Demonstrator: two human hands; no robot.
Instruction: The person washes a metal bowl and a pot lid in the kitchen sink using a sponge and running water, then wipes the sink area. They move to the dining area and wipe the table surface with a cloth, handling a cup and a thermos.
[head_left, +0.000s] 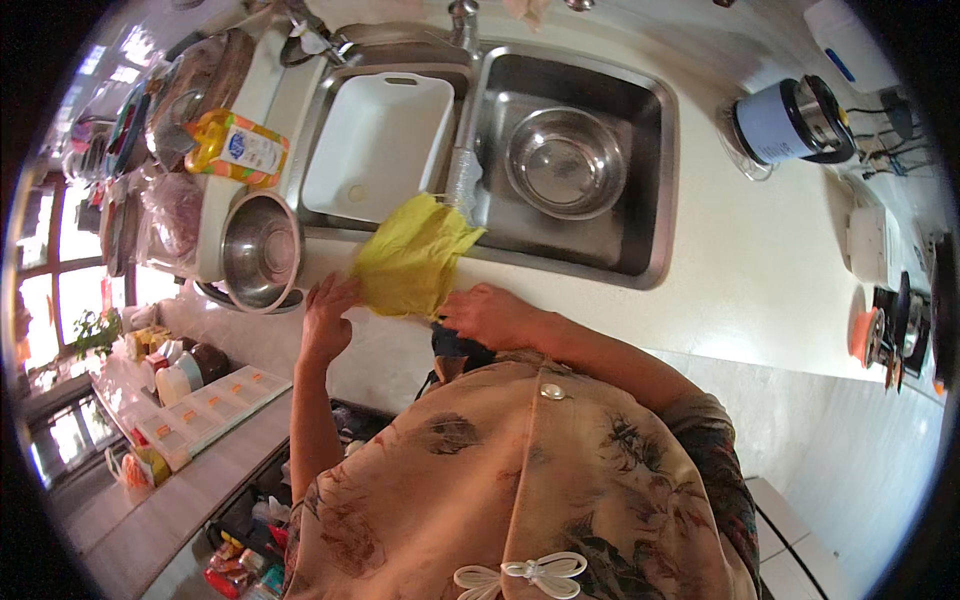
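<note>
A crumpled yellow cloth (412, 259) with ragged edges lies across the counter's front strip and over the rim between two steel sink basins. My left hand (330, 315) is at its left edge, fingertips touching it and thumb apart; whether they grip it is unclear. At the cloth's lower right corner, my right hand (484, 311) has its fingers curled over the fabric. Beyond the cloth, a white plastic basin (379, 142) sits in the left sink. A round steel bowl (566, 163) rests in the right sink (652, 232).
On the left stand a bottle of yellow liquid (240, 148) and a tilted steel bowl (262, 251). The tap (463, 26) rises behind the sinks. To the right are an electric kettle (780, 124), a white appliance (874, 244) and an orange item (866, 336).
</note>
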